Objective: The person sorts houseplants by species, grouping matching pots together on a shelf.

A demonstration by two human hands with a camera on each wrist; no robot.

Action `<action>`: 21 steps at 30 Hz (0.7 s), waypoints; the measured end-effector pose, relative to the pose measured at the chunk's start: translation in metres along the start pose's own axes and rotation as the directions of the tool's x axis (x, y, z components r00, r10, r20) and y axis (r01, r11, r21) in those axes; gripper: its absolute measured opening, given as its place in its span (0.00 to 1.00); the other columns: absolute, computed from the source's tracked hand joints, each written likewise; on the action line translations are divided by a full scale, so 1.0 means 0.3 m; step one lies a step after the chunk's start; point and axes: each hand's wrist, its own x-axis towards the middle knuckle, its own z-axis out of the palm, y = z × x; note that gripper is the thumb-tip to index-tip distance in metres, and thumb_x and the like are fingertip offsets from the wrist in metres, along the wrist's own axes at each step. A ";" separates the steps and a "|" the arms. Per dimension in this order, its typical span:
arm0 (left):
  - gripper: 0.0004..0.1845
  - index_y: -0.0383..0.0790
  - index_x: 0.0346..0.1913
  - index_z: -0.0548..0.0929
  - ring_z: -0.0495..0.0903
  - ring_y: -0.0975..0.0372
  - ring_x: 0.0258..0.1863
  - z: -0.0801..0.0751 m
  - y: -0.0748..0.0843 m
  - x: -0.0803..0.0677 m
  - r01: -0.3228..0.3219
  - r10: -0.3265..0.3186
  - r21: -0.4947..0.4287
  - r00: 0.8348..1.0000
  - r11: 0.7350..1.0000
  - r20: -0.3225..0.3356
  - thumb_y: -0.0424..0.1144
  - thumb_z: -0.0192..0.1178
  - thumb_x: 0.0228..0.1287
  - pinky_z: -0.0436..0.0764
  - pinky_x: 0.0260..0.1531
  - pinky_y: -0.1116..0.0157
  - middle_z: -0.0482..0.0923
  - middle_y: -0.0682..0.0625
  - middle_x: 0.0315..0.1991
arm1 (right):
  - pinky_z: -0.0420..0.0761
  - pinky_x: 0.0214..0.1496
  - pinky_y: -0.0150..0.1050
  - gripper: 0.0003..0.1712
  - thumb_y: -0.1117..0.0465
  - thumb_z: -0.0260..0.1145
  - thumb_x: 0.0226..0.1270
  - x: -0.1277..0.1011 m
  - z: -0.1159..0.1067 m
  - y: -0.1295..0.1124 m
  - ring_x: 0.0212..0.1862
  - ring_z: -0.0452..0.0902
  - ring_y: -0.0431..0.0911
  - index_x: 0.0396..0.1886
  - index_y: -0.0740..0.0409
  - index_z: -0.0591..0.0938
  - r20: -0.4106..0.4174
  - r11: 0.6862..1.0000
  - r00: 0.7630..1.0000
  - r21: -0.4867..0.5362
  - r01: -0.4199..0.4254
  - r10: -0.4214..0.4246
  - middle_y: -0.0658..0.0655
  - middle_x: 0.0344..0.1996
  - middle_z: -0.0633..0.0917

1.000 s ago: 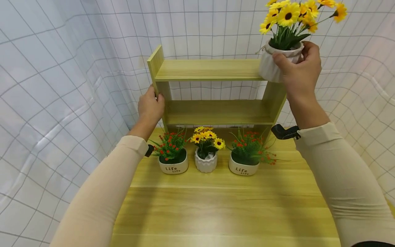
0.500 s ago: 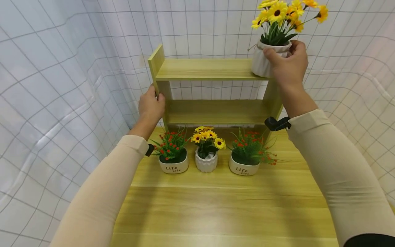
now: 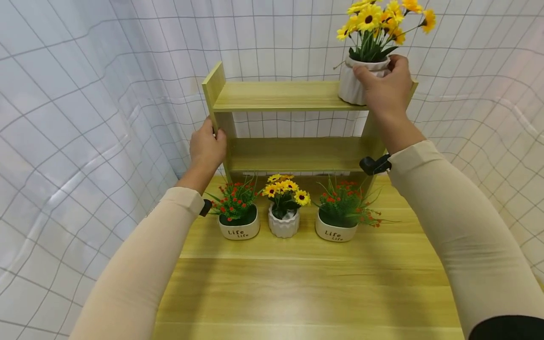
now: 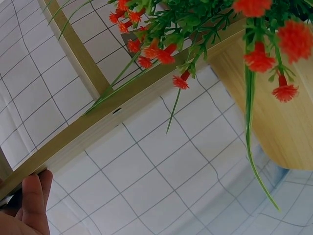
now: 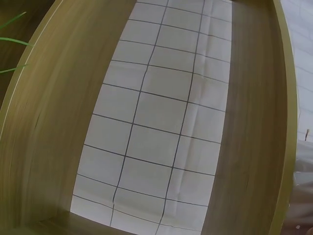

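My right hand [image 3: 387,92] grips a white ribbed flowerpot [image 3: 352,87] of yellow daisy-like flowers by its right side. The pot's base overlaps the right part of the top board of a light wooden shelf rack [image 3: 280,94]. With my left hand [image 3: 207,146] I hold the rack's left side panel, thumb in front and fingers behind it. The left wrist view shows fingers [image 4: 36,198] against that panel's edge. From the right wrist, the rack's boards [image 5: 63,112] fill the view, and a sliver of the pot [image 5: 302,188] shows at the right.
On the wooden table [image 3: 280,293], before the rack, stand a left oval planter [image 3: 239,230] with red flowers, a small white pot [image 3: 284,225] of yellow flowers, and a right oval planter [image 3: 335,231] with red flowers. A white gridded curtain [image 3: 289,38] surrounds the table.
My right hand has carried the flowerpot leftward from the rack's right end, further over the top board. The left hand keeps its hold on the side panel.
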 end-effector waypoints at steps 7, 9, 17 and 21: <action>0.17 0.37 0.59 0.74 0.79 0.45 0.55 0.000 -0.002 -0.001 -0.003 0.003 -0.010 1.000 1.000 0.011 0.41 0.46 0.76 0.79 0.50 0.48 0.80 0.38 0.56 | 0.70 0.54 0.36 0.46 0.41 0.71 0.60 0.011 0.017 0.009 0.52 0.62 0.37 0.73 0.47 0.61 -0.004 0.999 1.000 -0.039 0.004 -0.004 0.48 0.61 0.68; 0.17 0.37 0.60 0.74 0.79 0.45 0.55 0.001 -0.004 -0.002 -0.003 0.003 -0.012 1.000 1.000 0.013 0.41 0.46 0.76 0.79 0.49 0.48 0.80 0.38 0.56 | 0.70 0.54 0.35 0.47 0.40 0.71 0.60 0.017 0.019 0.011 0.51 0.61 0.37 0.73 0.47 0.60 -0.010 0.999 1.000 -0.052 -0.005 0.005 0.47 0.59 0.68; 0.18 0.37 0.60 0.75 0.80 0.45 0.55 0.003 -0.005 0.004 -0.012 0.012 -0.007 1.000 1.000 -0.005 0.41 0.46 0.76 0.79 0.49 0.48 0.81 0.38 0.56 | 0.70 0.53 0.34 0.45 0.39 0.71 0.60 0.036 0.031 0.016 0.52 0.61 0.37 0.71 0.47 0.62 -0.030 0.997 1.000 -0.077 0.001 -0.003 0.46 0.56 0.68; 0.17 0.37 0.60 0.75 0.80 0.45 0.55 0.004 -0.006 0.005 -0.009 0.009 -0.008 1.000 1.000 -0.008 0.41 0.46 0.76 0.79 0.49 0.48 0.81 0.38 0.55 | 0.71 0.56 0.34 0.45 0.39 0.71 0.60 0.037 0.035 0.017 0.54 0.63 0.37 0.72 0.46 0.62 -0.030 0.997 1.000 -0.075 0.001 -0.004 0.46 0.60 0.69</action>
